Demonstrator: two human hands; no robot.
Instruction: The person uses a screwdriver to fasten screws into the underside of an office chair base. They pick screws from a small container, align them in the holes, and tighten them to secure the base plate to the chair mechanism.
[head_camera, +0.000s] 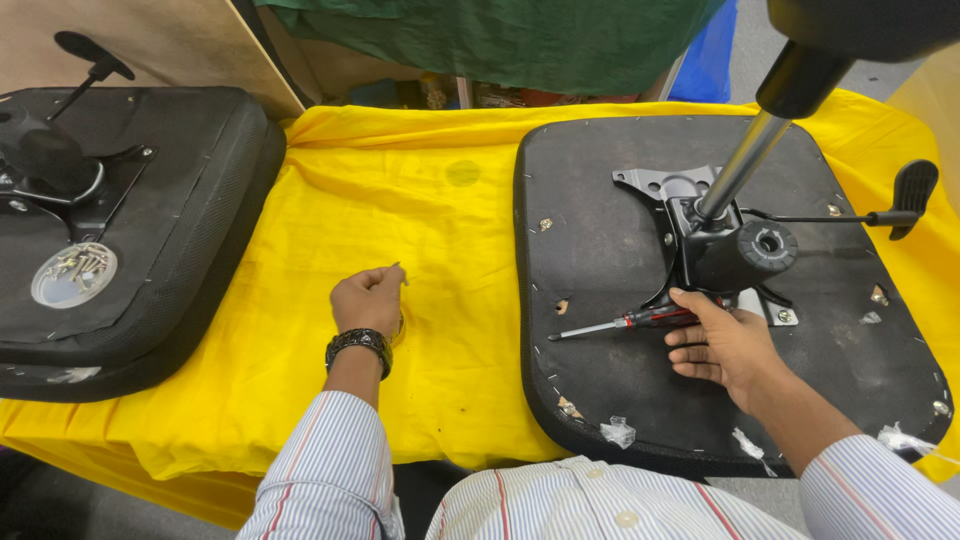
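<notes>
An upturned black chair seat (600, 330) lies on the yellow cloth (440, 250), its metal tilt mechanism (715, 245) and chrome gas post (742, 165) standing up. My right hand (722, 345) rests on the seat by the mechanism, fingers on the red-and-black handle of a screwdriver (625, 322) lying across the seat. My left hand (368, 300), with a black wristband, hovers over the cloth to the left of the seat, fingertips pinching a small screw (397, 267).
A second upturned seat (190, 210) lies at the left with its mechanism and a round dish of screws (73, 274). A black lever (912, 188) sticks out at the right. Green fabric (520, 40) and a wooden board (160, 40) stand behind the table.
</notes>
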